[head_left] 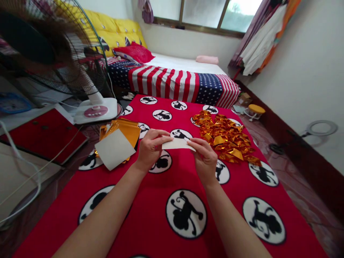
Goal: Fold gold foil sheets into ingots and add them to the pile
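Note:
Between my two hands a folded sheet of paper (177, 144), pale side out, is held a little above the red cloth. My left hand (151, 147) pinches its left end with thumb and fingers. At the right end, my right hand (204, 154) grips the paper the same way. Left of my left hand lies a stack of gold foil paper (125, 129), with a pale square sheet (115, 148) on top, turned at an angle. To the right of my right hand spreads a heap of folded gold foil pieces (225, 134).
A red cloth with monkey prints (145, 215) covers the surface before me. On the left stand a fan (94, 107) and a red board (44, 132). Behind is a bed with a striped cover (166, 82). At right are a yellow stool (256, 109) and a ring-shaped stand (321, 123).

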A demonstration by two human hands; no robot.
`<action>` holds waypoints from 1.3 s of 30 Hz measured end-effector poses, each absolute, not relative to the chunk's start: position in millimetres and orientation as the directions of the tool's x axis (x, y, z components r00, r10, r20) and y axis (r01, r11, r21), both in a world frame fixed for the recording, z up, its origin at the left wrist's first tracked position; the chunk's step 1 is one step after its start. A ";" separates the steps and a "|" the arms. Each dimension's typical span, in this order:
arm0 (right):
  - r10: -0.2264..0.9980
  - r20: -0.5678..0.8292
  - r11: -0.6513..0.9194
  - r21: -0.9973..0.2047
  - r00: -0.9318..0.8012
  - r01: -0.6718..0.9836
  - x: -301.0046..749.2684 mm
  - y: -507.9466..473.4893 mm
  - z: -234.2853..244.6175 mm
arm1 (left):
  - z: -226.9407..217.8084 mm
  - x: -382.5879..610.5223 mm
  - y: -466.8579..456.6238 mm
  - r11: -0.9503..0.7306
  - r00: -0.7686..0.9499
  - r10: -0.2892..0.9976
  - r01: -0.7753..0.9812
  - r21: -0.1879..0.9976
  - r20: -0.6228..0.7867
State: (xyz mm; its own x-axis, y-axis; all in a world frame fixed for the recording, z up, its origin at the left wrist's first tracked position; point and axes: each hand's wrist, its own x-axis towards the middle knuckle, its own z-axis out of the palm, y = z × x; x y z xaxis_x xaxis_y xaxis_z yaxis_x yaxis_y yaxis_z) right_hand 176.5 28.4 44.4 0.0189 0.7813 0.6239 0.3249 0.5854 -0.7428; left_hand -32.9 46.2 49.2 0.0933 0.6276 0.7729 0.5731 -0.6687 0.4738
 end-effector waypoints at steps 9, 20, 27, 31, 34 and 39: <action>0.823 0.477 0.568 -0.678 -0.308 0.467 196.7 7.0 -16.2 | -12.4 -54.8 18.8 -0.691 0.479 0.722 0.513 0.508 0.499; 0.903 0.297 0.422 -0.751 -0.312 0.508 193.6 5.6 -5.7 | -6.9 -49.9 8.6 -0.520 0.362 0.854 0.583 0.624 0.373; 0.980 0.173 0.193 -0.700 -0.099 0.688 181.3 16.8 -2.2 | -8.1 -38.3 11.2 -0.332 0.155 0.936 0.682 0.652 0.315; 0.987 0.159 0.100 -0.622 0.001 0.777 174.0 17.4 -0.9 | -6.9 -37.0 10.4 -0.281 0.110 0.945 0.754 0.594 0.308; 0.988 0.148 0.053 -0.590 0.043 0.806 170.2 18.2 0.8 | -6.7 -36.7 8.9 -0.225 0.068 0.955 0.802 0.553 0.290; 0.991 0.116 0.014 -0.574 0.064 0.819 169.0 18.1 3.2 | -7.3 -36.1 7.3 -0.206 0.055 0.956 0.827 0.524 0.289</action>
